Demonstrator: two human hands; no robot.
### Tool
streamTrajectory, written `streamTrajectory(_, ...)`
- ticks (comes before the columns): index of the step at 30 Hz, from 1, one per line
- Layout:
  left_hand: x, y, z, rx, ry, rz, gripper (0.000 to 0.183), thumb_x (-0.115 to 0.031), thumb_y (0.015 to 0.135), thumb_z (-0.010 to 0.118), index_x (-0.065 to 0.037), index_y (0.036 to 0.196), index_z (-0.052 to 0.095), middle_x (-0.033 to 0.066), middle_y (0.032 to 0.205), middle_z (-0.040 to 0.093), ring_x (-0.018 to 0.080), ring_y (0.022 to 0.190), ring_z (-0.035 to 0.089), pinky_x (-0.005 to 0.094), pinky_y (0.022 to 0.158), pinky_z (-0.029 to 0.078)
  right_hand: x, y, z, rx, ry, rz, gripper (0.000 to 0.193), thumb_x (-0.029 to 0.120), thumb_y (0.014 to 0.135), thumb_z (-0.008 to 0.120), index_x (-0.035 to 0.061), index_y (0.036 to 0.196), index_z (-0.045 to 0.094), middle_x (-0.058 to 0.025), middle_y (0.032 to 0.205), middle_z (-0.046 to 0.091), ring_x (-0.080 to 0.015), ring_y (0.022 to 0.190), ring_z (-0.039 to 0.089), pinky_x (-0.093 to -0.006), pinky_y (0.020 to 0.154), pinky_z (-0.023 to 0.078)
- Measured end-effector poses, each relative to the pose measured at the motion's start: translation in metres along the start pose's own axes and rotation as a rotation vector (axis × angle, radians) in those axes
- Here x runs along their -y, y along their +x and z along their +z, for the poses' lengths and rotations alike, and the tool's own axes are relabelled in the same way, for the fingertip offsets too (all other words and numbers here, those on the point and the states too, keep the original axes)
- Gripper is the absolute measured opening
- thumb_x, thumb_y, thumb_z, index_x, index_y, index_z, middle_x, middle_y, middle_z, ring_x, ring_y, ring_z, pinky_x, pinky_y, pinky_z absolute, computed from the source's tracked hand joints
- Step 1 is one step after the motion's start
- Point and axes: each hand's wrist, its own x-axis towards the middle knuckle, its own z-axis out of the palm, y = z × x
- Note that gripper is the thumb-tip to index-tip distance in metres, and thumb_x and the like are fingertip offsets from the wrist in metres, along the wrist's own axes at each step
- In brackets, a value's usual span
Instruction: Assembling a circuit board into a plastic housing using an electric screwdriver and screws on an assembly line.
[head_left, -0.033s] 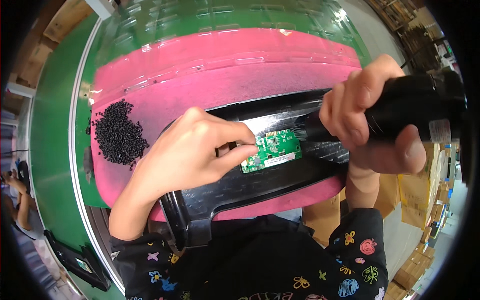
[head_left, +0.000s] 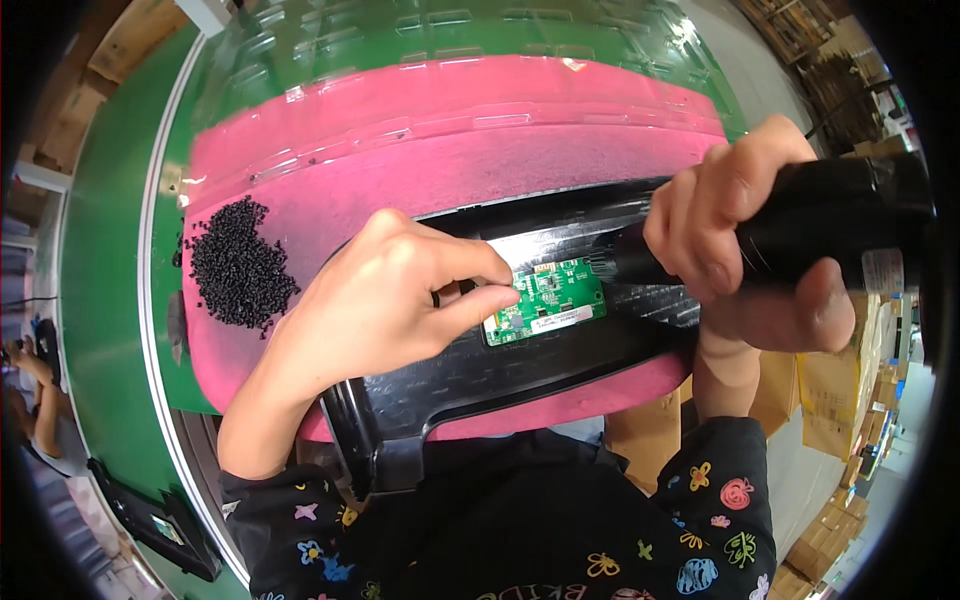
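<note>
A green circuit board [head_left: 562, 290] with a white label strip lies in the middle of a black plastic housing [head_left: 480, 385]. My left hand [head_left: 385, 290] reaches over the housing, its thumb and index finger pinched together at the board's left part. Whatever sits between those fingertips is hidden. In my right hand [head_left: 745, 220] is a thick black electric screwdriver [head_left: 820, 215], tilted nearly flat, fingers wrapped round its body. Its narrower front end [head_left: 640, 255] points left and meets the board's upper right corner; the exact contact is too small to make out.
A heap of small black screws [head_left: 240, 265] lies on the pink mat [head_left: 450, 165], left of the housing. Clear plastic sheeting [head_left: 450, 110] spreads across the far side. Another black housing [head_left: 160, 520] rests at lower left, near another person's arm [head_left: 45, 400]. Cardboard boxes [head_left: 835, 400] stand at right.
</note>
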Motion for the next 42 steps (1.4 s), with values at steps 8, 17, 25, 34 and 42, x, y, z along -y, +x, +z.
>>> streamTrajectory(8,0.004,0.001,0.005,-0.158,-0.048,0.075,0.008,-0.003,0.077,0.078,-0.001,0.085,0.075,0.0079,0.072,0.072,0.0130,0.058,0.067,0.0230,0.051,0.051,-0.012,0.007,-0.010,0.214,0.520,-0.390,0.038,0.034,0.080,0.074,0.0086,0.094,0.050,0.0028,0.065,0.063,-0.0049,0.047,0.058,-0.0169,0.047,0.048)
streamTrajectory(17,0.003,0.002,0.004,-0.110,-0.178,0.126,0.009,-0.003,0.078,0.077,0.001,0.085,0.073,0.0106,0.074,0.072,0.0178,0.063,0.070,0.0268,0.056,0.054,-0.009,-0.008,-0.002,0.055,0.584,-0.354,0.038,0.034,0.076,0.075,0.0077,0.089,0.051,0.0012,0.060,0.060,-0.0064,0.044,0.056,-0.0209,0.050,0.052)
streamTrajectory(25,0.002,0.001,0.004,0.014,-0.156,0.014,0.010,-0.003,0.080,0.075,0.001,0.087,0.069,0.0115,0.077,0.071,0.0224,0.068,0.071,0.0297,0.062,0.055,-0.012,-0.008,0.004,0.043,0.569,-0.372,0.036,0.031,0.078,0.076,0.0081,0.089,0.050,0.0015,0.060,0.060,-0.0066,0.043,0.056,-0.0197,0.045,0.050)
streamTrajectory(34,0.001,0.002,0.006,-0.375,0.071,-0.005,0.011,-0.007,0.089,0.067,0.001,0.084,0.063,0.0131,0.065,0.061,0.0250,0.057,0.061,0.0318,0.056,0.047,-0.023,-0.007,0.005,0.124,0.293,-0.177,0.046,0.051,0.083,0.069,0.0121,0.097,0.048,0.0047,0.063,0.055,-0.0072,0.048,0.051,-0.0225,0.049,0.040)
streamTrajectory(42,-0.006,-0.005,-0.002,-0.370,0.160,-0.083,0.021,-0.012,0.093,0.062,0.004,0.081,0.054,0.0161,0.058,0.048,0.0339,0.053,0.048,0.0367,0.052,0.039,-0.024,-0.010,0.024,0.054,0.237,-0.070,0.050,0.055,0.084,0.066,0.0113,0.096,0.046,0.0036,0.062,0.051,-0.0086,0.046,0.046,-0.0250,0.050,0.038)
